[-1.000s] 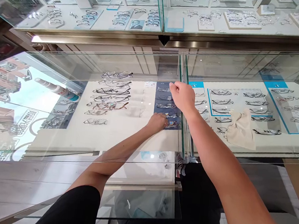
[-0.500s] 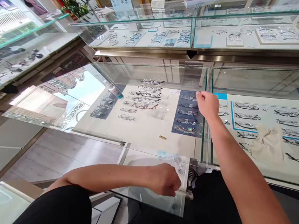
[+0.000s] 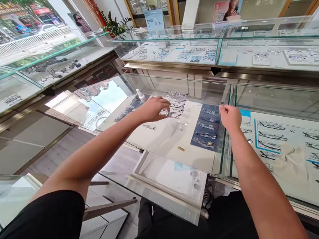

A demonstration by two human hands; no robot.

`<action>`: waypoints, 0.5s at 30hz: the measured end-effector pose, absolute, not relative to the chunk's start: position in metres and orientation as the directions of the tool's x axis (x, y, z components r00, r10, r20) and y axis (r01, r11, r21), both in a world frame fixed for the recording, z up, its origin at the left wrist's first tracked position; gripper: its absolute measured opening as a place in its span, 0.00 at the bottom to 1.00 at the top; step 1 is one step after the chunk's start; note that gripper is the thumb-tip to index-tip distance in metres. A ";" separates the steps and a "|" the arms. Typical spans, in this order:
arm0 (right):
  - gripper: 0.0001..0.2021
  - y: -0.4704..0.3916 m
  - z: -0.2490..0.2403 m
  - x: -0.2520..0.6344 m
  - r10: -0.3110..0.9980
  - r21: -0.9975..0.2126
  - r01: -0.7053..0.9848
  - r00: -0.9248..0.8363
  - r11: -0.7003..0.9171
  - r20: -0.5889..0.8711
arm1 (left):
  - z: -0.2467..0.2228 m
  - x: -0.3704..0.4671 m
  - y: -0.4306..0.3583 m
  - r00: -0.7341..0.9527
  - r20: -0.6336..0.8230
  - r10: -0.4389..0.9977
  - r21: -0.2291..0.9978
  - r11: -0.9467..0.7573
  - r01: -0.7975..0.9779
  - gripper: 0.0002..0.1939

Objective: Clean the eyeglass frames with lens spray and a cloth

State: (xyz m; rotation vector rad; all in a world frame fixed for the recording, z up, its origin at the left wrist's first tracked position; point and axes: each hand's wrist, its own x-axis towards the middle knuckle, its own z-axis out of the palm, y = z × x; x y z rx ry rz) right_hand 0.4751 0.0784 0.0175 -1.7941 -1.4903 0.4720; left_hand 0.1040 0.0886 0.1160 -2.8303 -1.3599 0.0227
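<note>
My left hand (image 3: 156, 110) hovers over the glass display case (image 3: 156, 147), fingers curved and thumb apart, with no object visible in it. Just beyond its fingertips is a column of eyeglasses (image 3: 177, 105), partly hidden by the hand. My right hand (image 3: 231, 118) is closed beside the upright glass divider (image 3: 225, 156); whatever its fingers hold, if anything, I cannot make out. To its left, several eyeglasses lie on a dark blue display mat (image 3: 195, 138). A small gold-coloured bar (image 3: 181, 148) lies on the white case floor.
A small white bottle (image 3: 140, 95) stands behind my left hand. In the right-hand case, a beige cloth (image 3: 292, 160) lies among several eyeglasses. Another glass counter (image 3: 170, 62) runs along the back. Below the near edge is a white drawer (image 3: 160, 172).
My left hand has risen from near my lap, moved forward over the case and uncurled. My right hand stays closed by the divider. The view has tilted up, showing more of the window.
</note>
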 end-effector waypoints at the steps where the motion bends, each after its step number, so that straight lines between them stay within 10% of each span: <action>1: 0.20 0.079 0.017 0.475 0.952 -0.734 0.676 0.259 -0.056 0.165 | 0.111 0.101 0.096 0.626 -0.020 0.779 -0.022 -0.627 0.779 0.12; 15: 0.21 0.078 0.018 0.474 0.954 -0.727 0.685 0.242 -0.040 0.175 | 0.083 0.099 0.107 0.667 -0.055 0.743 -0.022 -0.669 0.743 0.09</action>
